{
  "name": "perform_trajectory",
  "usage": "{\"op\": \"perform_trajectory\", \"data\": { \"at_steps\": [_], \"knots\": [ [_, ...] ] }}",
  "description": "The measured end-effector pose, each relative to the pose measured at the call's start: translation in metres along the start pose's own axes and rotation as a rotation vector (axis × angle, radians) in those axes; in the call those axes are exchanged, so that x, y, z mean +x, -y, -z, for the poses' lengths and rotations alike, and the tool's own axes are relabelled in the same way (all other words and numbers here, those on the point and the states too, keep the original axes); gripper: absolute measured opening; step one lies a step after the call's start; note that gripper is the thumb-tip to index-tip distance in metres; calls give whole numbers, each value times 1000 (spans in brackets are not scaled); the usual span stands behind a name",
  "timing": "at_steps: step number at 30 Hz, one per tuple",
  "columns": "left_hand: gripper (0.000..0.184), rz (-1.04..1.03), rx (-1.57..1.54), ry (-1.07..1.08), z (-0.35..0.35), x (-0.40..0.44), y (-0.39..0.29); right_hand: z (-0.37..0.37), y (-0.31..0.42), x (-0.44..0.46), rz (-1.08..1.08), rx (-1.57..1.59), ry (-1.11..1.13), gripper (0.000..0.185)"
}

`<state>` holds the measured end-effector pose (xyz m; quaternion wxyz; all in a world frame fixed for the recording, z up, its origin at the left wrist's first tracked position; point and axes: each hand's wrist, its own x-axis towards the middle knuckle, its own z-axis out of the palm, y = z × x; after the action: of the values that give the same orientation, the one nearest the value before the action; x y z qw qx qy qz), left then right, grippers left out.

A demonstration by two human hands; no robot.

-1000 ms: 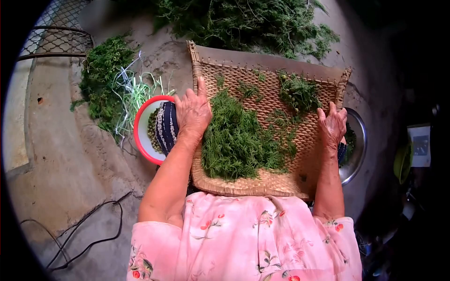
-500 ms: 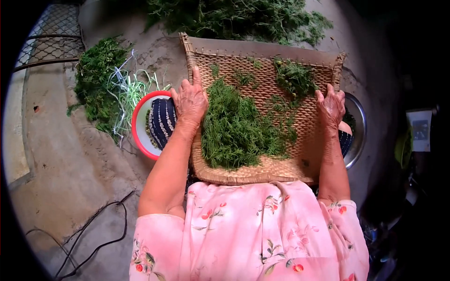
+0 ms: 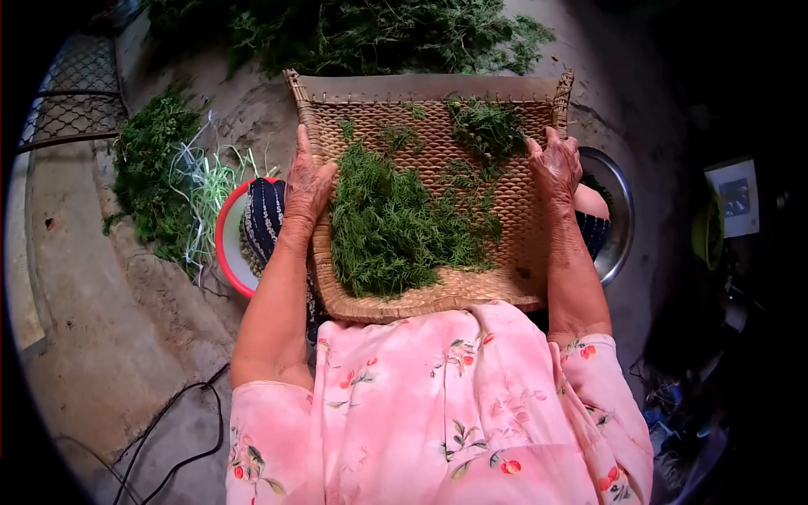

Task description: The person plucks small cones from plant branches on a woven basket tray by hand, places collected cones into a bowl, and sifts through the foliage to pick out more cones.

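Observation:
A woven basket tray (image 3: pixel 522 227) lies across my lap, its smooth strip at the far side. My left hand (image 3: pixel 309 181) grips its left rim, forefinger stretched along the edge. On the right rim, my right hand (image 3: pixel 555 172) is closed round the edge, with part of the fingers hidden beneath. A large heap of green feathery sprigs (image 3: pixel 391 223) fills the left and middle of the tray. Near the far right corner sits a smaller, darker green clump (image 3: pixel 486 126). Loose bits are scattered between the two.
A red-rimmed white bowl (image 3: pixel 223 240) stands left of the tray, a metal basin (image 3: pixel 621 219) right. Big leafy branches (image 3: pixel 362 34) lie beyond. Left are greenery (image 3: pixel 156 177), pale plastic strips (image 3: pixel 215 189) and a black cable (image 3: pixel 181 385). A green container (image 3: pixel 707 231) is far right.
The tray and both hands have shifted left in the view. My left hand's thumb now lies over the inner side of the rim. The sprigs keep about the same layout.

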<state>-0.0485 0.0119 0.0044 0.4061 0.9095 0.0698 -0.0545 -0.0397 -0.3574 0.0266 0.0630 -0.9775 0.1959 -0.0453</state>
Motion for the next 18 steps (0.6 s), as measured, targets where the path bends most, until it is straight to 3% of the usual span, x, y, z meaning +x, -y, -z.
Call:
{"op": "perform_trajectory", "data": {
  "at_steps": [3,5,7,9,10,13,15,18],
  "knots": [
    [80,8,-99,-12,0,-1,3,2,1,0,10,29,-1,47],
    [77,-217,-145,-134,-9,8,29,-1,-2,0,14,50,-1,47],
    [68,174,-557,104,9,-3,-6,-1,-3,0,22,63,-12,47],
    [54,340,-582,164,8,7,12,-3,-5,1,15,64,0,46],
    [46,335,-614,153,4,6,17,-5,-6,1,40,53,-19,46],
    [44,343,-688,157,5,2,9,-5,-4,-1,61,44,-42,46],
    [43,350,-700,157,6,-2,4,-13,-4,-1,225,-102,-214,46],
    [43,328,-713,157,5,0,8,-30,9,10,388,5,-214,50]
  ]
}}
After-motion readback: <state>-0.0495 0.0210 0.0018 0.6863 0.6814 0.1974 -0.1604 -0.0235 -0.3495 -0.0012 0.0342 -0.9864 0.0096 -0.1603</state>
